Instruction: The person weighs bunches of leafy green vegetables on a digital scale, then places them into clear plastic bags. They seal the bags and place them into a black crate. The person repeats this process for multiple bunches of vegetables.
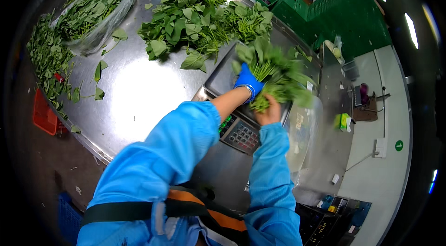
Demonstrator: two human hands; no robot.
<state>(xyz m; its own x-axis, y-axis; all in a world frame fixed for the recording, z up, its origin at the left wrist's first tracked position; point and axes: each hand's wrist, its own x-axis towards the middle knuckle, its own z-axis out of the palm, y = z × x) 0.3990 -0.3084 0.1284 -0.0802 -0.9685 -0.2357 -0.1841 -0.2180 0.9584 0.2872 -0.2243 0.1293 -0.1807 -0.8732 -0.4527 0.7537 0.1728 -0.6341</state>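
My left hand (249, 82), in a blue glove, is closed around the stems of a bunch of leafy greens (263, 68). My bare right hand (269, 110) grips cut stem ends at the lower side of the greens, close to the glove. Motion blurs the leaves on the right, and I cannot tell whether both hands hold one bunch or two. Beneath them is the metal pan (223, 71) of a digital weighing scale. Its keypad (242, 136) and lit green display (225, 122) face me, partly covered by my left forearm.
A large pile of greens (188, 19) lies beyond the scale on the steel table (139, 85). More greens fill an open clear plastic bag (118, 19) at left. Stacked plastic bags (301, 131) lie right of the scale. Green crates (338, 16) stand behind; a red basket (44, 113) sits below the left edge.
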